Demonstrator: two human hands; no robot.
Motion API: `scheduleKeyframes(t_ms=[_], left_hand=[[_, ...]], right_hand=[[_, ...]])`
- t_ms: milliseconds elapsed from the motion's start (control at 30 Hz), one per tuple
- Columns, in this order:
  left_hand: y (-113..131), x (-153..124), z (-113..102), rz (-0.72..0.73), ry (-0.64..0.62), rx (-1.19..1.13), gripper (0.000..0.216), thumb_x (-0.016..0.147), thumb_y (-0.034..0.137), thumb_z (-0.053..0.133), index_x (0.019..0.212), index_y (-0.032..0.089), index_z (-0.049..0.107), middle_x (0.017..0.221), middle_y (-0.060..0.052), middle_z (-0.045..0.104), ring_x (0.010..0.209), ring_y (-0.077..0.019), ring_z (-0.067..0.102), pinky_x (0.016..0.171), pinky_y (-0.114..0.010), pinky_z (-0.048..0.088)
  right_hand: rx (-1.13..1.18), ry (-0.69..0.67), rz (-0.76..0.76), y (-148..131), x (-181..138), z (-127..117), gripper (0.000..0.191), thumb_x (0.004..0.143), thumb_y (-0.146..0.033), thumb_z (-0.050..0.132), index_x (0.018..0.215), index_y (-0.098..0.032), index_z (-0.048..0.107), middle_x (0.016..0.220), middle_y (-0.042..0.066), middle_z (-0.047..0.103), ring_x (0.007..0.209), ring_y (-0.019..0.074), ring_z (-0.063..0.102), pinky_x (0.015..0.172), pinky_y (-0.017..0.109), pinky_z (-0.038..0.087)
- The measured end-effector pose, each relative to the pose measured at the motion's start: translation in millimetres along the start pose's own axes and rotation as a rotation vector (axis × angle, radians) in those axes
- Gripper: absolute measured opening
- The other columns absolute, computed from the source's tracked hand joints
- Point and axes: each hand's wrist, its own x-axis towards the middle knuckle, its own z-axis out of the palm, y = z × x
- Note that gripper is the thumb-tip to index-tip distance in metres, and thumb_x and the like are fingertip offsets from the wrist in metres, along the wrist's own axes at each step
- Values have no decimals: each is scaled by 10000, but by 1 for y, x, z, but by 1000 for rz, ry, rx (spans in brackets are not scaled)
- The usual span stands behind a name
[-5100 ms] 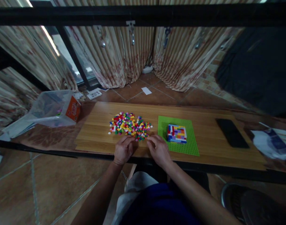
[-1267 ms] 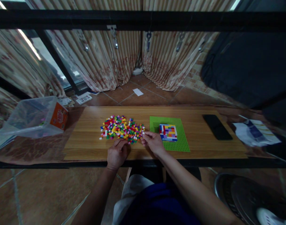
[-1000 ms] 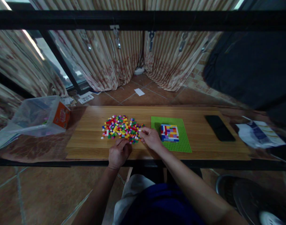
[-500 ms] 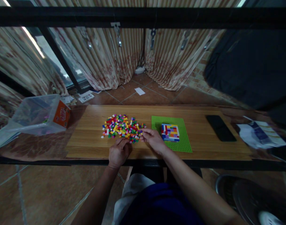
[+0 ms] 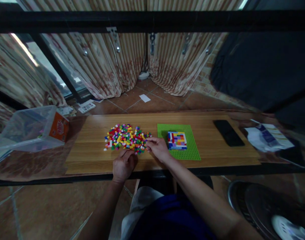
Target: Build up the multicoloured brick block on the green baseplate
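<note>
A heap of small coloured bricks (image 5: 126, 138) lies on the wooden board (image 5: 92, 150). My right hand (image 5: 156, 149) rests at the heap's right edge, fingers pinched together among the bricks; what they hold is too small to make out. My left hand (image 5: 123, 165) sits curled at the heap's near edge, fingers closed, knuckles up. To the right lies a green baseplate (image 5: 191, 151) with a block of multicoloured bricks (image 5: 177, 140) built on it.
A clear plastic box (image 5: 29, 128) with an orange label stands at the left end. A black phone (image 5: 228, 132) and a white-and-blue packet (image 5: 269, 137) lie to the right. A black bar crosses overhead; curtains hang behind.
My right hand has shifted slightly left into the heap's right edge. My left hand has stayed put. The camera view drifted a little.
</note>
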Motion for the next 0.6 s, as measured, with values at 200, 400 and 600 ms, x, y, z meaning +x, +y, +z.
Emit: scheduleKeyframes(t_ms=[200, 400, 600], left_hand=[[0, 0, 0, -2, 7, 16, 211, 855, 120, 496, 882, 207, 686, 924, -32, 707, 814, -150, 674, 705, -239, 519], [3, 0, -1, -6, 4, 9, 199, 863, 136, 495, 877, 201, 683, 937, -39, 711, 824, -153, 679, 720, -244, 529], [2, 0, -2, -7, -3, 10, 197, 856, 137, 496, 879, 210, 677, 923, -36, 709, 814, -151, 679, 716, -244, 534]], right_hand=[[-96, 45, -47, 5, 9, 6, 186, 690, -257, 599, 796, -184, 733, 527, -34, 625, 435, 109, 535, 461, 243, 472], [-157, 62, -73, 9, 11, 3, 224, 721, -272, 580, 846, -180, 742, 535, -27, 628, 459, 118, 560, 467, 240, 485], [-258, 62, -140, 16, 12, -3, 252, 775, -327, 549, 869, -208, 751, 590, -20, 649, 483, 129, 582, 490, 258, 510]])
